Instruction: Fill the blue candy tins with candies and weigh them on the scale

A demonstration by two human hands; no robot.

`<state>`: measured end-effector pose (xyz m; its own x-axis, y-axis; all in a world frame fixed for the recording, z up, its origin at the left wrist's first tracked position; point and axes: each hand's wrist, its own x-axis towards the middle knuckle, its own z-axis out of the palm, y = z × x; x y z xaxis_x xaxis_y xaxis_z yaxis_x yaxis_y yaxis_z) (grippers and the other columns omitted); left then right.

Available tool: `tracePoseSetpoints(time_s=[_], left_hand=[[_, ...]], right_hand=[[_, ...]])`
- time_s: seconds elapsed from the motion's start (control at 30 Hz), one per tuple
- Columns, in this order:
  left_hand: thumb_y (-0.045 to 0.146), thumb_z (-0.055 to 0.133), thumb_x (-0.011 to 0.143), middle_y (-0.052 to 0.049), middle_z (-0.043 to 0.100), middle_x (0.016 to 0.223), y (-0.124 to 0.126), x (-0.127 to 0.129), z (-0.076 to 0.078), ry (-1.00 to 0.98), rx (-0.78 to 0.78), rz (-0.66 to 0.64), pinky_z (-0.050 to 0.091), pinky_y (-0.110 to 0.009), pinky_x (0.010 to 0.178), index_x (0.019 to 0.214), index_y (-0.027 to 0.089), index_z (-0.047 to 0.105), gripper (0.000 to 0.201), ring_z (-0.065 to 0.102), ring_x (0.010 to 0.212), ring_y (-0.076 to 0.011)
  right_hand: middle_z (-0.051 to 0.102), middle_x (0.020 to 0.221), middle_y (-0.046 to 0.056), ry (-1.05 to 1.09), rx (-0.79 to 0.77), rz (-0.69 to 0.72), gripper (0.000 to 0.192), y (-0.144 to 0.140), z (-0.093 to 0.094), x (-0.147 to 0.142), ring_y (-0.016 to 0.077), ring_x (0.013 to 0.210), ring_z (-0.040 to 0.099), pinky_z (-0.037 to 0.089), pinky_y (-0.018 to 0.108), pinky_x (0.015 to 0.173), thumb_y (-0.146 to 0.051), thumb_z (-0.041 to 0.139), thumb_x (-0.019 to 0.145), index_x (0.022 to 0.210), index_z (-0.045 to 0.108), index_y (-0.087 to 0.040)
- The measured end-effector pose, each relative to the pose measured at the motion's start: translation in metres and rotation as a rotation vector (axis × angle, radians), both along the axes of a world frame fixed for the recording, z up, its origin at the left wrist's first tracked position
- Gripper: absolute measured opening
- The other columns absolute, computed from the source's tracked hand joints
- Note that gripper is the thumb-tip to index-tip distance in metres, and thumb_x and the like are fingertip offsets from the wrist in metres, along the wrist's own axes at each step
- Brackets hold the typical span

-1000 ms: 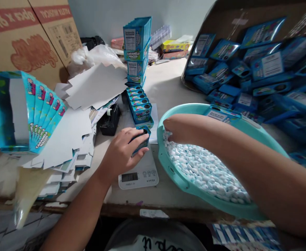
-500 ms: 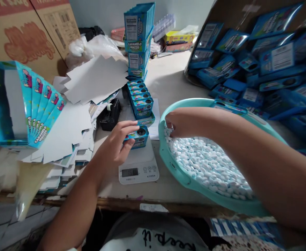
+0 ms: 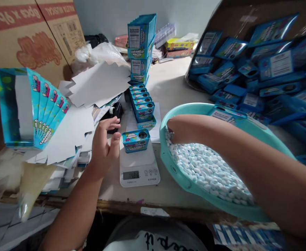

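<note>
A small blue candy box [image 3: 135,142] with a round hole in its top stands on the white digital scale [image 3: 139,164]. Just left of the box, my left hand [image 3: 105,143] is open, thumb and fingers apart and not touching it. My right hand [image 3: 174,130] reaches down into the turquoise basin [image 3: 172,167] at its left inner side, among white and pale-blue candies [image 3: 210,164]. Its fingers are hidden by the hand and the candies, so their grip does not show. Another blue box [image 3: 226,115] lies at the basin's far rim.
Behind the scale stand a row of blue boxes [image 3: 143,104] and a tall stack of display trays [image 3: 139,45]. White cardboard sheets [image 3: 100,83], a black tape dispenser [image 3: 116,113] and nested trays [image 3: 18,108] are on the left. A carton [image 3: 194,59] with many blue boxes opens at right.
My left hand has let go of the box on the scale and moved left. The scale's reading has changed. My right hand stays in the basin, and the whole view has shifted slightly.
</note>
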<state>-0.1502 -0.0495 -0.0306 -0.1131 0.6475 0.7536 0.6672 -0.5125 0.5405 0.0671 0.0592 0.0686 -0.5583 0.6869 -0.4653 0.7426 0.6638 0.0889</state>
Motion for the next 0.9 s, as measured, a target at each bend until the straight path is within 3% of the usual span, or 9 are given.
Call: tracePoseSetpoints(time_s=[0.1,0.27,0.43,0.6,0.9], left_hand=[[0.041,0.05,0.104,-0.009,0.068,0.117,0.0,0.0,0.0,-0.001,-0.005,0.009,0.056,-0.039,0.089,0.132,0.022,0.056,0.035,0.069,0.102,-0.0196],[0.042,0.048,0.105,-0.008,0.07,0.113,0.001,-0.002,0.001,-0.031,-0.013,0.027,0.056,-0.037,0.089,0.127,0.02,0.06,0.033,0.069,0.101,-0.0189],[0.039,0.048,0.105,-0.008,0.069,0.112,-0.001,-0.003,0.005,-0.024,-0.004,0.038,0.056,-0.036,0.088,0.124,0.02,0.061,0.03,0.069,0.101,-0.0186],[0.035,0.049,0.104,-0.007,0.069,0.11,-0.003,-0.003,0.009,0.06,0.01,0.036,0.055,-0.035,0.089,0.122,0.021,0.062,0.026,0.068,0.1,-0.0183],[0.031,0.041,0.106,-0.008,0.07,0.11,-0.002,-0.003,0.01,0.095,0.001,0.057,0.056,-0.034,0.087,0.119,0.019,0.064,0.029,0.068,0.1,-0.0182]], right_hand=[[0.06,0.061,0.002,-0.096,0.05,-0.013,0.014,-0.003,0.003,-0.001,0.009,0.045,0.034,0.031,0.027,0.05,-0.006,0.066,0.076,0.082,0.078,-0.011],[0.059,0.056,0.002,-0.025,0.106,-0.005,0.013,0.003,0.0,0.003,0.0093,0.042,0.034,0.028,0.027,0.047,-0.002,0.071,0.071,0.066,0.072,-0.014],[0.07,0.073,0.005,0.041,0.152,-0.01,0.013,0.006,0.005,0.008,0.0122,0.053,0.048,0.031,0.026,0.051,-0.006,0.066,0.078,0.074,0.073,-0.016],[0.066,0.069,0.003,0.063,0.183,-0.028,0.013,0.006,0.016,0.011,0.0141,0.054,0.045,0.031,0.028,0.053,-0.01,0.06,0.08,0.076,0.07,-0.018],[0.066,0.075,0.005,0.125,0.256,-0.017,0.018,0.001,0.014,0.006,0.0158,0.061,0.047,0.031,0.03,0.059,-0.019,0.053,0.089,0.086,0.071,-0.019]])
